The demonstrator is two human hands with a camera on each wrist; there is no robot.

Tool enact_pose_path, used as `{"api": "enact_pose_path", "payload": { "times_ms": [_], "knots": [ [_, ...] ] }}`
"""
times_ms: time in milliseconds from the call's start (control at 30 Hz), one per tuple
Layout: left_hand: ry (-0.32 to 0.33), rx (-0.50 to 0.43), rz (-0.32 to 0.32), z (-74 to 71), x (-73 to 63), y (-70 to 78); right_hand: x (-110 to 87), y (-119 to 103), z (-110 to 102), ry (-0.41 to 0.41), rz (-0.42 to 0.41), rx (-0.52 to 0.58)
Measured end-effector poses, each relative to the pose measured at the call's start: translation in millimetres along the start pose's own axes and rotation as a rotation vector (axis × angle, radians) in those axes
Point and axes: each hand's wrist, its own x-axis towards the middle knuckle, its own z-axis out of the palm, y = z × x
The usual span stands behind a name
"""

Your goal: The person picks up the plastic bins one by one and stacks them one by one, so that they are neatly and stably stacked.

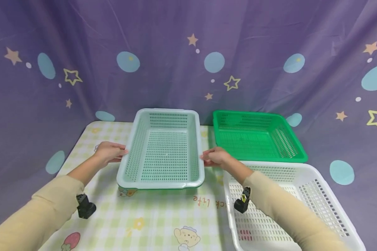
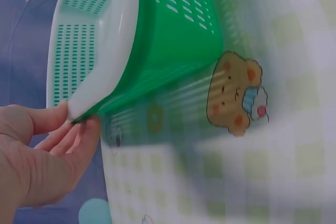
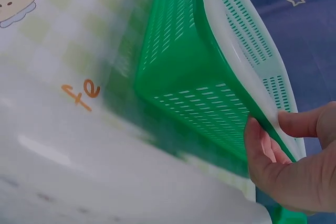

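Your beige sleeves lie nearest the camera, the left sleeve (image 1: pixel 34 214) at the lower left and the right sleeve (image 1: pixel 286 209) slanting across from the lower right; each carries a small black device, one on the left (image 1: pixel 86 206) and one on the right (image 1: pixel 242 201); beyond them, your left hand (image 1: pixel 109 152) pinches the long left rim of a pale basket (image 1: pixel 166 155), thumb over the rim and fingers beneath; your right hand (image 1: pixel 216 156) grips the opposite long rim in the same way, its fingertips tucked under the green lip. The pale basket sits nested inside an outer green basket (image 2: pixel 173 32), so you hold the two together, near the far edge of the table (image 1: pixel 163 216); a shadow falls on the checked cloth below them, though I cannot tell whether the base touches it. To the right of your right hand, past the table's far edge, stands a loose green basket (image 1: pixel 248 141); its near rim meets the far rim of a large white basket (image 1: pixel 325 200), which spreads under your right forearm along the table's right side; a purple curtain (image 1: pixel 176 45) with stars and blue ovals hangs behind everything.
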Motion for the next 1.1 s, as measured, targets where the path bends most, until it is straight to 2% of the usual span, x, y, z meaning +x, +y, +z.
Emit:
{"api": "enact_pose_path", "payload": {
  "times_ms": [267,467,700,900,1100],
  "knots": [
    [0.026,-0.001,0.006,5.5,0.9,7.4,-1.6,0.1,-5.3,0.025,-0.007,-0.043],
    [0.019,0.006,0.015,6.8,3.3,6.1,-3.1,2.7,-4.9,0.066,-0.014,-0.060],
    [0.039,-0.016,0.021,6.6,3.5,4.6,-5.0,1.4,-0.9,0.106,-0.028,-0.001],
    [0.071,-0.036,0.023,9.4,1.3,3.8,-5.3,3.7,0.8,0.155,-0.051,-0.035],
    [0.069,-0.017,0.044,10.6,-1.0,3.3,-8.5,4.7,-1.7,0.150,-0.058,-0.067]
  ]
}}
